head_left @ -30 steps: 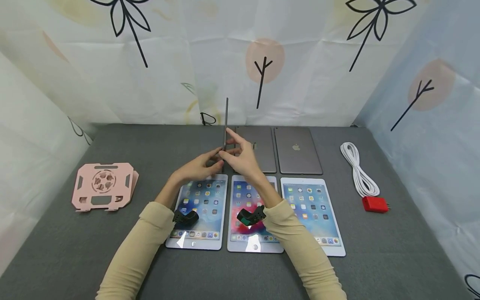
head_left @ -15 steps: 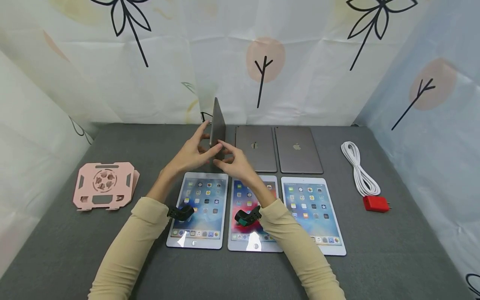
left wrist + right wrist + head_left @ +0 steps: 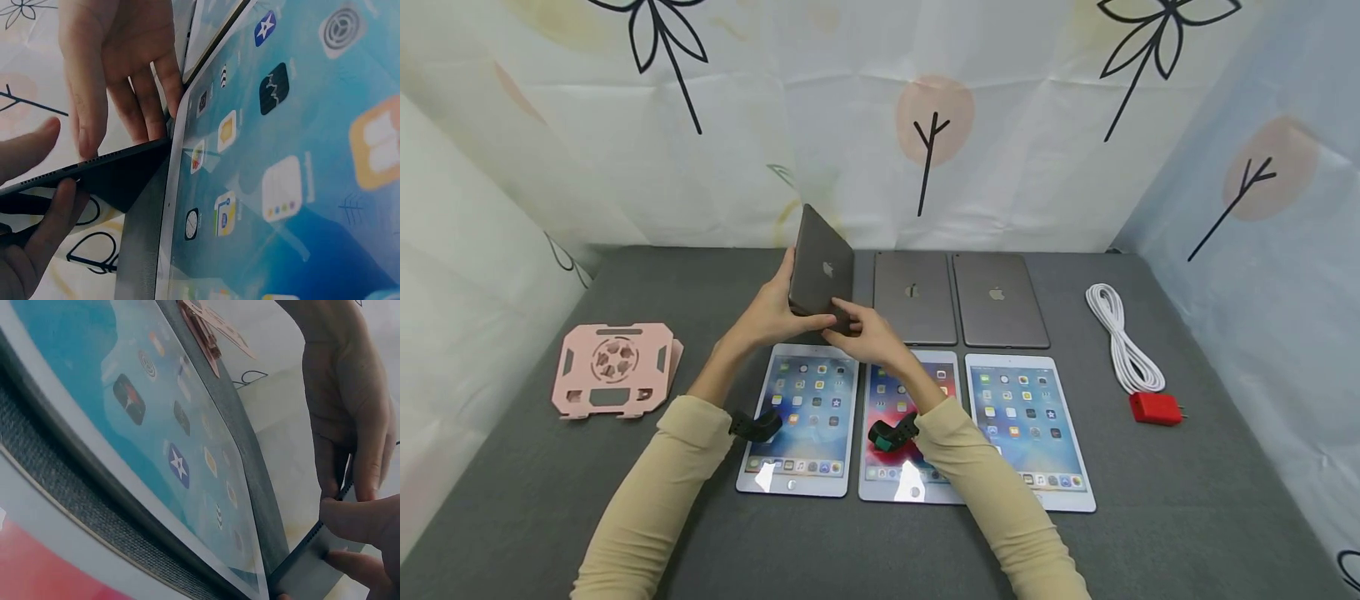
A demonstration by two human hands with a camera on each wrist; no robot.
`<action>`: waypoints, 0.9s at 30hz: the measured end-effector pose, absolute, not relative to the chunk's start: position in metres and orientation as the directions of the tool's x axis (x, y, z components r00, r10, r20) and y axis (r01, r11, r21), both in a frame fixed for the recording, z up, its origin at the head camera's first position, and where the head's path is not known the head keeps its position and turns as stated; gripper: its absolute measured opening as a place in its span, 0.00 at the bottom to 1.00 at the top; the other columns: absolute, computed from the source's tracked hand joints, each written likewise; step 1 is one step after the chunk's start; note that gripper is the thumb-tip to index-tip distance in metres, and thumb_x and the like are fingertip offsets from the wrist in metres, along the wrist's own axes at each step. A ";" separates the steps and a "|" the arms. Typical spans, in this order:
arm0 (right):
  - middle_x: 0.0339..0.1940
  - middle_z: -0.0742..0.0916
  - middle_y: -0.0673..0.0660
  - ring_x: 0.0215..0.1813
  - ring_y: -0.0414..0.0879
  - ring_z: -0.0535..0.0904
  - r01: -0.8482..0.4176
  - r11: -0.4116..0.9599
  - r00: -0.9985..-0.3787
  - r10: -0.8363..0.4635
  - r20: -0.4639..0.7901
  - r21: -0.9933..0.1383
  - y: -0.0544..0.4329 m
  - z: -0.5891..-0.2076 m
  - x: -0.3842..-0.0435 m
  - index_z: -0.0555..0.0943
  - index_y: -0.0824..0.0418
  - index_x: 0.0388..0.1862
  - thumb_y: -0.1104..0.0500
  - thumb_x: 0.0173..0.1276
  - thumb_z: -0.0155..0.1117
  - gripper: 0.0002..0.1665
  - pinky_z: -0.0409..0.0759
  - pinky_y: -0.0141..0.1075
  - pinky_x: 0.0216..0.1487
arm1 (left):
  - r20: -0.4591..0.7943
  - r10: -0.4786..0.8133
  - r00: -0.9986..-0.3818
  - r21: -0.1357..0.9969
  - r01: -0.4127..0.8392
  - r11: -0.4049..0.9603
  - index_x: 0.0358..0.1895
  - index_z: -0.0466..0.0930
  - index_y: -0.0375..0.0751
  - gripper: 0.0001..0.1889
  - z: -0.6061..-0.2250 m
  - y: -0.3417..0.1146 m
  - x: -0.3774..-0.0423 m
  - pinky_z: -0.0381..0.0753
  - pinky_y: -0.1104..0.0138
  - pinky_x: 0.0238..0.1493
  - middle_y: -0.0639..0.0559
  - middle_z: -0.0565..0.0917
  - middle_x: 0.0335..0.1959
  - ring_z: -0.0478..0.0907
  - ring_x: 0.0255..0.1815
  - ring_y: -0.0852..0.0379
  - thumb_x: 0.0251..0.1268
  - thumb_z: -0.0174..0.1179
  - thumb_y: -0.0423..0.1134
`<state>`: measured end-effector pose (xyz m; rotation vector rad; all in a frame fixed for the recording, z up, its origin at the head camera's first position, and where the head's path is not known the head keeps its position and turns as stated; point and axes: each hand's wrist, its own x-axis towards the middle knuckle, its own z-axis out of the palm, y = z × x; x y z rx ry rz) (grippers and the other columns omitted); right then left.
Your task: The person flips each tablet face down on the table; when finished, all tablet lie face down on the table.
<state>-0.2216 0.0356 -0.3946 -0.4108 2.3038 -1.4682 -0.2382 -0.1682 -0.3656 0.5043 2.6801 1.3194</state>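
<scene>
A dark grey tablet (image 3: 822, 271) with an apple logo on its back is held up, tilted, behind the left white tablet (image 3: 801, 417). My left hand (image 3: 771, 308) grips its left side, the thumb across the lower part of the back and the other fingers partly hidden behind. At the lower right corner, my right hand (image 3: 874, 337) holds it with bent fingers against the back and the thumb near the bottom edge. The left wrist view shows the bottom edge of the grey tablet (image 3: 128, 165) between both hands. In the right wrist view the grey tablet (image 3: 309, 569) is partly covered by fingers.
Two grey tablets lie back up at the rear, one in the middle (image 3: 913, 304) and one to the right (image 3: 1000, 304). Lit white tablets (image 3: 1030, 425) lie in front. A pink stand (image 3: 613, 367) is left; a white cable (image 3: 1120, 346) and red charger (image 3: 1156, 408) are right.
The grey tablet has turned from edge-on to show its back and leans more to the left. My left hand has moved up its left side; my right hand has gone down to the lower corner.
</scene>
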 end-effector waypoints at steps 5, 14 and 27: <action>0.83 0.64 0.63 0.79 0.65 0.65 -0.009 0.387 -0.886 -0.430 -0.172 -0.922 0.036 -0.398 -0.222 0.60 0.55 0.82 0.54 0.76 0.63 0.40 0.69 0.57 0.75 | -0.030 0.276 -0.961 0.752 0.160 0.639 0.81 0.18 0.42 0.70 -0.367 -0.173 -0.238 0.52 0.37 0.79 0.36 0.37 0.85 0.43 0.85 0.33 0.58 0.76 0.44; 0.76 0.71 0.68 0.74 0.61 0.70 0.079 0.336 -0.902 -0.377 -0.211 -0.938 0.035 -0.402 -0.224 0.50 0.62 0.85 0.54 0.75 0.64 0.49 0.74 0.52 0.72 | -0.037 0.242 -0.970 0.879 0.083 0.469 0.84 0.27 0.45 0.67 -0.378 -0.186 -0.239 0.64 0.42 0.75 0.38 0.53 0.83 0.60 0.79 0.36 0.56 0.77 0.37; 0.76 0.68 0.69 0.54 0.52 0.81 0.201 0.167 -0.936 -0.257 -0.239 -0.965 0.032 -0.404 -0.228 0.51 0.67 0.83 0.54 0.73 0.67 0.50 0.81 0.46 0.64 | -0.251 0.211 -0.945 0.906 -0.153 0.395 0.84 0.38 0.46 0.58 -0.386 -0.193 -0.240 0.85 0.55 0.56 0.35 0.76 0.67 0.86 0.53 0.43 0.61 0.74 0.44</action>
